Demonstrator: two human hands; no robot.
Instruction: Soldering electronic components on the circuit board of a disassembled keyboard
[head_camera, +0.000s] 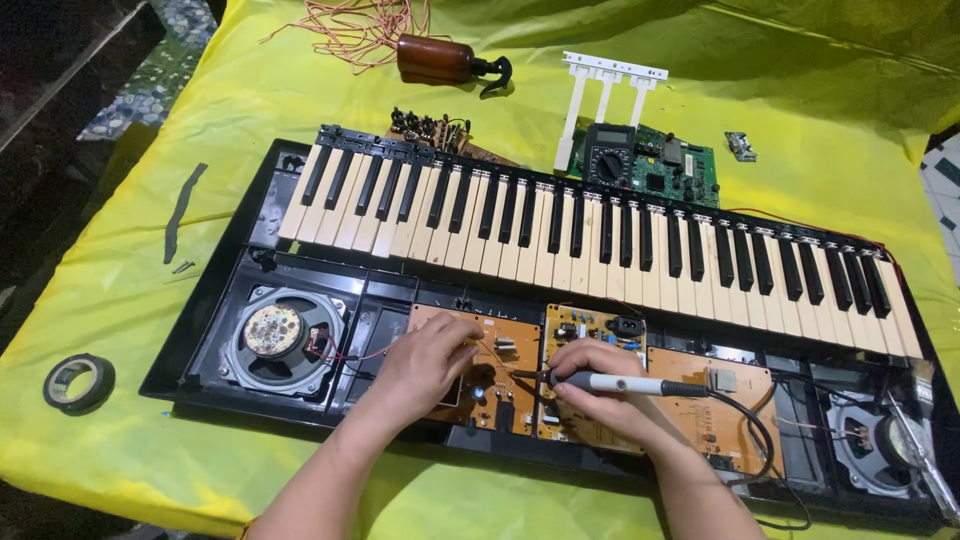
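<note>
An opened electronic keyboard (600, 235) lies on a yellow cloth, its brown circuit boards (520, 345) exposed below the keys. My right hand (600, 385) grips a soldering iron (620, 383) with a white and black handle, its tip pointing left at the boards' seam. My left hand (425, 365) rests on the left board, fingers pinched near a thin wire by the iron's tip. Whether it holds solder is unclear.
Speakers sit at the case's left (275, 335) and right (880, 445). A tape roll (78, 382) lies at the left. Behind the keys are a multimeter (608, 155), a green board (675, 170), white key parts (605, 85), a brown bottle (445, 60) and tangled wire (350, 25).
</note>
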